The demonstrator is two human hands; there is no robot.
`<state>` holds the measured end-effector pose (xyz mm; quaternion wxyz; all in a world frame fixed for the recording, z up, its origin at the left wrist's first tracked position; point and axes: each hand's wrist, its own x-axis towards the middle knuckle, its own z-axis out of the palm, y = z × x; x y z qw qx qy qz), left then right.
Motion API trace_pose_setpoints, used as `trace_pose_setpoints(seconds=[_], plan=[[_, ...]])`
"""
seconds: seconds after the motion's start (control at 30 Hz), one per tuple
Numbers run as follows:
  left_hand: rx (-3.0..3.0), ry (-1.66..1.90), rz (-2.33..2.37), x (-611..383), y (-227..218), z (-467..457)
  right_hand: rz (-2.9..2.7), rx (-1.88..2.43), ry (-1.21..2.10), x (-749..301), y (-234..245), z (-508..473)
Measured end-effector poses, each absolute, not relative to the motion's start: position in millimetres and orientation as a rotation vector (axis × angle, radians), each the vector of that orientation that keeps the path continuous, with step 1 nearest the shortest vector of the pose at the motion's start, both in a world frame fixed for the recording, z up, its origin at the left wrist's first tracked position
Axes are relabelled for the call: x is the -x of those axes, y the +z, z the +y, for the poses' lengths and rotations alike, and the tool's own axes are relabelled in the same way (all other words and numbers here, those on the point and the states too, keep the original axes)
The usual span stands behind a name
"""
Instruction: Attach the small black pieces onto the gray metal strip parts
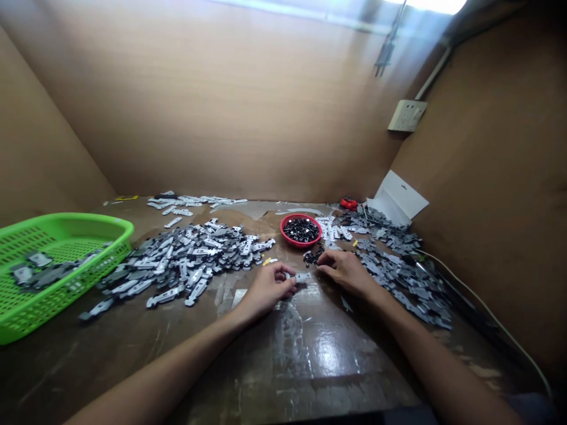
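Note:
My left hand (271,287) is closed, thumb and fingers pinching a small white car-shaped plastic part (303,276) low over the table. Close to its right is my right hand (346,269), with bent fingertips drawn together beside a little heap of small black parts (312,256). Whatever lies between those fingertips is hidden. Behind the hands, a round red basket (283,234) holds many more black pieces, some with shiny round tops. A large pile of white-and-grey car-shaped pieces (195,254) spreads left of my left hand.
A green perforated basket (110,251) with several grey-and-white pieces stands at far left. Grey flat parts (398,277) cover the right side, near a cable (482,304) and a folded white card (401,198). White parts (195,202) lie along the back. A plug (385,56) hangs overhead.

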<state>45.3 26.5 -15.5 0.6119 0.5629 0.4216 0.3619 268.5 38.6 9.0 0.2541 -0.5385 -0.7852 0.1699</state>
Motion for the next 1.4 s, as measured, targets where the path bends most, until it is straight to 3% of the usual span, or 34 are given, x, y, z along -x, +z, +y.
trace_pose_setpoints(seconds=[0.3, 1.4], plan=[[-1.410, 0.882, 0.975, -44, -19, 25, -2.031, 1.377, 0.697, -264, 11, 38], [-1.285, 0.849, 0.911, -40, -13, 26, -2.035, 1.208, 0.740, -247, 2, 28]])
